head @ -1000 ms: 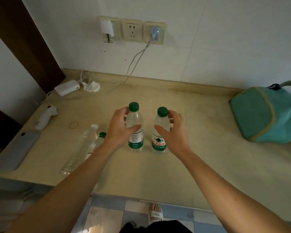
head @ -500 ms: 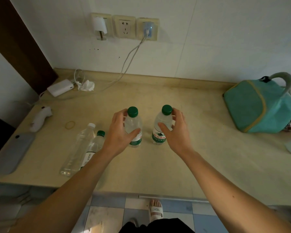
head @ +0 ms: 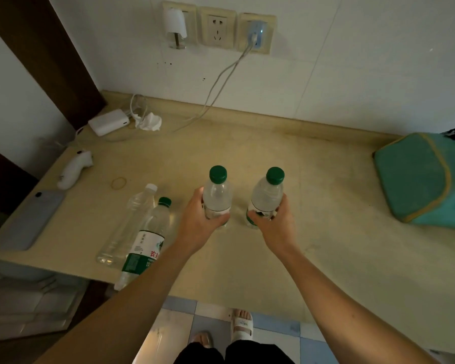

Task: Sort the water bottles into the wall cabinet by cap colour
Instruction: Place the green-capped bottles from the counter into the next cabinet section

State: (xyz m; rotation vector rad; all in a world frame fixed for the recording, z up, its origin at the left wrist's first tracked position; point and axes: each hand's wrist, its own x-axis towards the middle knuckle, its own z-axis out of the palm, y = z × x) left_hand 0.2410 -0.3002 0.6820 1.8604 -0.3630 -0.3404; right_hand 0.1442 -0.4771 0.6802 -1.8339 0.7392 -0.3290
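Since a second ago both hands have closed fully round their bottles, where the fingers were then only reaching around them, and the view has dipped so that the sockets sit near the top edge and the feet show at the bottom.

The left hand wraps the lower body of the left green-capped bottle, fingers curled round the label and thumb across the front. The right hand grips the right green-capped bottle the same way, low on its body. Both bottles stand near the middle of the frame, long axes upright, caps toward the top of the frame; the right one leans slightly to the right. Whether their bases touch the counter cannot be told.

Left of the left hand two more bottles lie on their sides, caps toward the upper right: a clear white-capped bottle and, just beside it, a lying green-capped bottle whose base overhangs the counter's front edge.

The beige counter meets a white tiled wall with three wall sockets. At the left lie a white power adapter, a crumpled tissue, a rubber band and a phone. A teal bag sits at the right edge.
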